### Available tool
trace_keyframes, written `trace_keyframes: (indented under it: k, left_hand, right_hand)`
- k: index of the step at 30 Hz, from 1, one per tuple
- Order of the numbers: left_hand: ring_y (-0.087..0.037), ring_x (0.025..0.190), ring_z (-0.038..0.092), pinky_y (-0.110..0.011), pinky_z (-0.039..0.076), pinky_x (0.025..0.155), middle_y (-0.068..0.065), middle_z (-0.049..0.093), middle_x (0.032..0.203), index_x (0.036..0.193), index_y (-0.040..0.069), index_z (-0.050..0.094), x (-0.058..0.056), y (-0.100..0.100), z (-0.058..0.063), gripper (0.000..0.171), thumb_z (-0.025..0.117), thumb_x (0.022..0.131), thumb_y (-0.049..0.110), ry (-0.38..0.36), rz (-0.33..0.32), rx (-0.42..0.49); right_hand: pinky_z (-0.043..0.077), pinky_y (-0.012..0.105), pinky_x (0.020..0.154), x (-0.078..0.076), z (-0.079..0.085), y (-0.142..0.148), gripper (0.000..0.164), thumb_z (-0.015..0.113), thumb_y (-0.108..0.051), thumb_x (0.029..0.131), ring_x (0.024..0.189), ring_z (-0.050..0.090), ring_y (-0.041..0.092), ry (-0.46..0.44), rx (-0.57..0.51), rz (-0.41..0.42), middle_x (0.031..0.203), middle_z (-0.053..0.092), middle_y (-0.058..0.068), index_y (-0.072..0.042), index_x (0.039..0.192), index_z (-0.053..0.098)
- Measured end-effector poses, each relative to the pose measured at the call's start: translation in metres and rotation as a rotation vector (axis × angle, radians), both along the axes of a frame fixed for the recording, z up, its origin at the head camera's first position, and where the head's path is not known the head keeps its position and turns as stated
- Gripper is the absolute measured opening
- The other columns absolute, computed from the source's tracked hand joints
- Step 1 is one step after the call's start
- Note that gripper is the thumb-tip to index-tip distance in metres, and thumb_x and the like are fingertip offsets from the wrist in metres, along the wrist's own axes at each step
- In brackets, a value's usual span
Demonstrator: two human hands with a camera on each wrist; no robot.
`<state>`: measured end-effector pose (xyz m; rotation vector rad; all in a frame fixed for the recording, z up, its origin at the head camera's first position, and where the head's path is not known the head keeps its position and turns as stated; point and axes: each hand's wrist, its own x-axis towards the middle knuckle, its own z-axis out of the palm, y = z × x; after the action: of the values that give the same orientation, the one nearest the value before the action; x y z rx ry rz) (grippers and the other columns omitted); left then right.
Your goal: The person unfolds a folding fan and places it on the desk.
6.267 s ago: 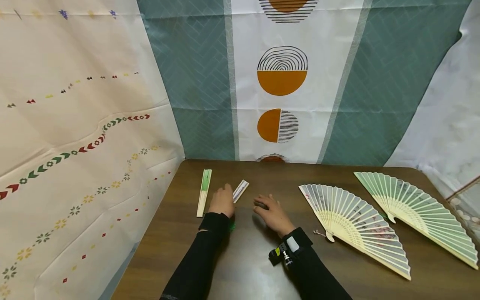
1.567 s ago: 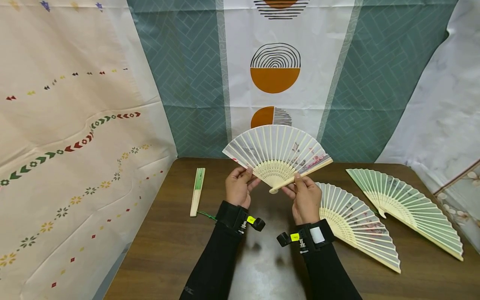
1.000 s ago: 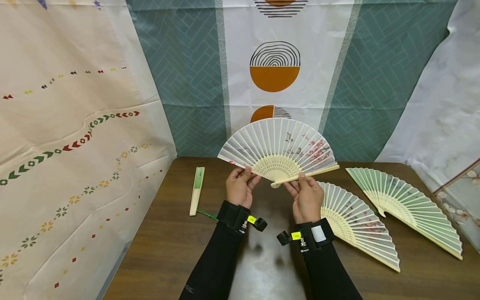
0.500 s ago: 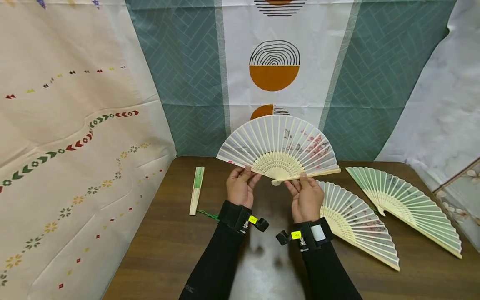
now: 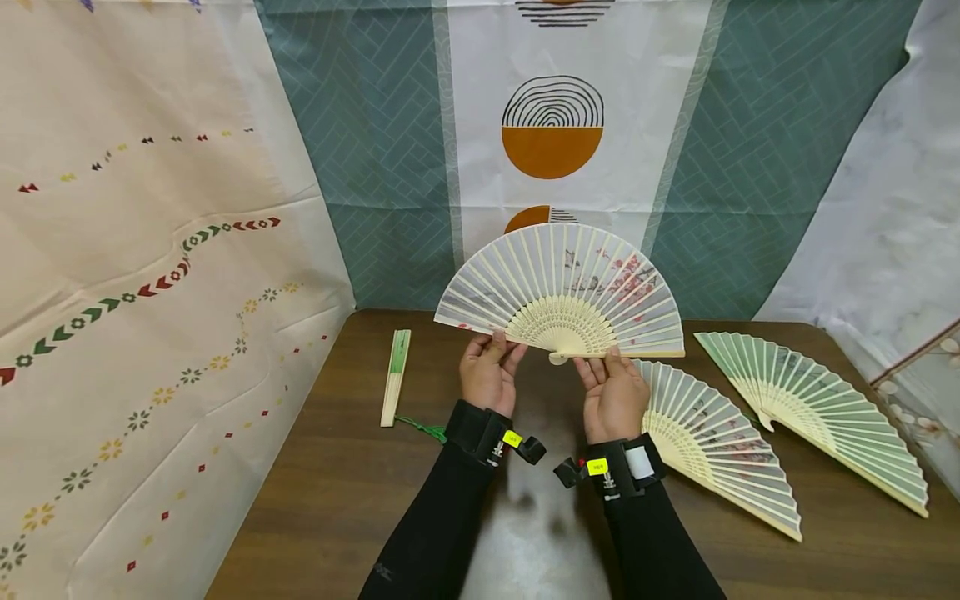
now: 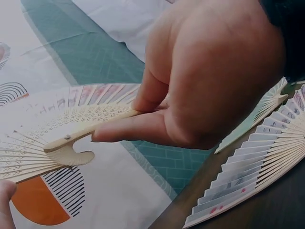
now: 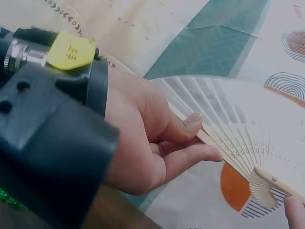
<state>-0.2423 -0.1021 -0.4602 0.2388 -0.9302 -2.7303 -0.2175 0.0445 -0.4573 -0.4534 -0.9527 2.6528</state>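
Note:
A white folding fan (image 5: 558, 283) with pink blossoms stands spread in mid-air above the table. My left hand (image 5: 489, 373) pinches its left guard rib between thumb and fingers. At the other side, my right hand (image 5: 615, 400) pinches the right guard rib. The left wrist view shows the right hand (image 6: 205, 81) gripping the rib (image 6: 95, 125) near the curved pivot end. In the right wrist view, the left hand (image 7: 143, 138) has thumb and forefinger on the opposite rib. A second spread white fan (image 5: 705, 442) lies just right of the right hand, partly hidden by it.
An open green fan (image 5: 817, 417) rests at the table's right side. A folded green fan (image 5: 395, 379) with a green tassel (image 5: 423, 429) lies to the left. Patterned cloths (image 5: 382, 150) hang behind the brown table (image 5: 322, 492).
Earlier the left hand was beside a folded fan on the table. Since then a white fan has been lifted and spread between both hands; its right rib has swung lower and outward, opening it wider.

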Motion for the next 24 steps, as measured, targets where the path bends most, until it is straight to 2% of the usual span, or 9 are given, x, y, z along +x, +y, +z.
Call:
trace_keyframes:
  k: [4,12,18,24]
  left_hand:
    - [-0.009,0.078,0.076,-0.022,0.072,0.077,-0.004,0.070,0.095,0.096,0.010,0.071,0.000,0.003,0.000,0.029,0.056,0.116,-0.004,0.005,0.005,0.017]
    - [-0.009,0.079,0.075,-0.021,0.072,0.077,-0.005,0.070,0.096,0.099,0.006,0.071,0.002,0.003,0.000,0.023,0.058,0.116,-0.002,0.012,0.010,0.021]
    - [-0.009,0.079,0.074,-0.021,0.072,0.077,-0.004,0.071,0.093,0.093,0.011,0.071,0.007,0.001,-0.003,0.031,0.056,0.116,-0.003,-0.015,-0.001,-0.001]
    - [-0.012,0.080,0.072,-0.022,0.073,0.078,-0.004,0.069,0.094,0.095,0.009,0.071,0.009,-0.015,-0.010,0.028,0.057,0.117,-0.002,-0.061,-0.034,-0.042]
  right_hand:
    - [0.073,0.029,0.088,0.000,0.003,0.000,0.026,0.050,-0.012,0.121,0.102,0.084,0.011,-0.003,-0.037,-0.005,0.117,0.082,0.003,0.001,0.135,0.068]
    - [0.073,0.029,0.089,0.004,0.005,0.002,0.029,0.050,-0.013,0.122,0.102,0.084,0.011,0.000,-0.050,0.030,0.120,0.081,0.002,0.001,0.144,0.062]
    - [0.071,0.031,0.096,0.015,0.002,0.003,0.037,0.048,-0.015,0.123,0.108,0.084,0.011,-0.009,-0.027,0.061,0.131,0.079,0.001,-0.002,0.156,0.055]
    - [0.070,0.035,0.098,0.031,0.000,0.000,0.040,0.050,-0.016,0.122,0.110,0.086,0.014,-0.024,-0.031,0.095,0.128,0.083,0.001,-0.003,0.160,0.053]
